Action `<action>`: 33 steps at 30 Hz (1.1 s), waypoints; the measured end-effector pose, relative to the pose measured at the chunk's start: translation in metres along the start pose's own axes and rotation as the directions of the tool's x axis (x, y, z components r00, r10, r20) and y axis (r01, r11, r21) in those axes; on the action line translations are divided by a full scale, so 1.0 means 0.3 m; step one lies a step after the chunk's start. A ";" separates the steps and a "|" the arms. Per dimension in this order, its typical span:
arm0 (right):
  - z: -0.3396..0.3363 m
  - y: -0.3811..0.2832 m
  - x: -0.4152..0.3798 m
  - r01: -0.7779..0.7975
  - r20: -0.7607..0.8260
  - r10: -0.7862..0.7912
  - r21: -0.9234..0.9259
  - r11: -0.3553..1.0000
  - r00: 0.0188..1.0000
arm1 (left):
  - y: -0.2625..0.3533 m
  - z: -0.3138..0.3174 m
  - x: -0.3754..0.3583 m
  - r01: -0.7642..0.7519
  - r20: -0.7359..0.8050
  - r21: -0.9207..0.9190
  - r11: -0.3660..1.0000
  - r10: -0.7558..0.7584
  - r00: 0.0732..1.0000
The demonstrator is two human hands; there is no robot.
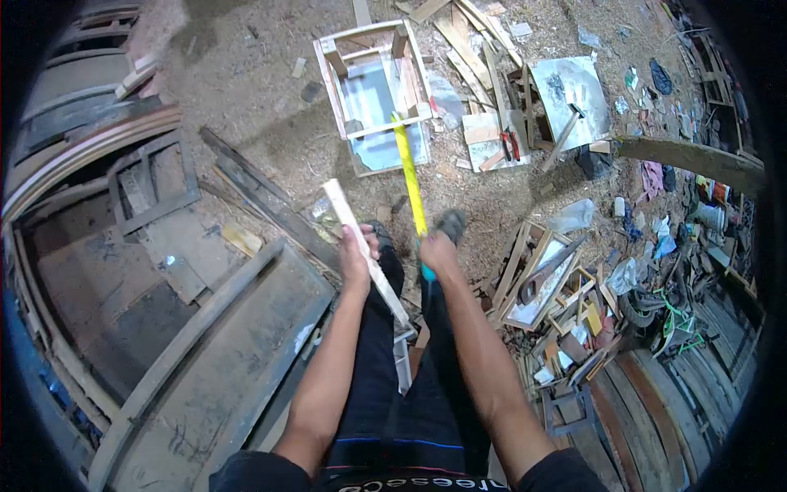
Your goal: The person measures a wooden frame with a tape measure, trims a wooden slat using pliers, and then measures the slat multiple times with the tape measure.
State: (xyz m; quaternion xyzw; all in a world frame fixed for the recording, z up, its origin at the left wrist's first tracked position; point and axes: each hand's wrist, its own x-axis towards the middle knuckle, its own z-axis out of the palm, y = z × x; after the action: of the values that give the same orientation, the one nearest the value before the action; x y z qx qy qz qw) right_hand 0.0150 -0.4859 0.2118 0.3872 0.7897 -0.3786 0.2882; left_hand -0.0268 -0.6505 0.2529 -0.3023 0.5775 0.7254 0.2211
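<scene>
My left hand [357,256] is wrapped round a pale wooden strip [384,287], which slants from upper left down toward my lap. In my right hand [439,252] is a tape measure [427,271] with a teal case, partly hidden by the fingers. Its yellow blade [408,168] runs out forward, and the far end meets the near rail of a wooden frame [330,90] on the ground. Under that frame lies a grey-blue panel [377,156].
Red-handled pliers [511,146] and a hammer [566,135] lie at the upper right, by a whitish sheet [584,82]. A saw [537,283] rests on a wooden box [515,310] at the right. Large old panels [213,361] fill the left side.
</scene>
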 end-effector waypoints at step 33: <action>-0.848 0.488 -0.266 -0.020 -0.055 0.044 0.383 0.924 0.997 | -0.123 1.199 -0.226 0.114 0.623 0.076 0.991 -0.136 0.770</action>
State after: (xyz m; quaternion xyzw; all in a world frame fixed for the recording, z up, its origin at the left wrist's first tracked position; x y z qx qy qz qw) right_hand 0.1380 -0.2478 0.3559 0.4606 0.7031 -0.5080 0.1885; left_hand -0.0192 -0.2905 0.3279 -0.0777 0.4618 0.7584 0.4534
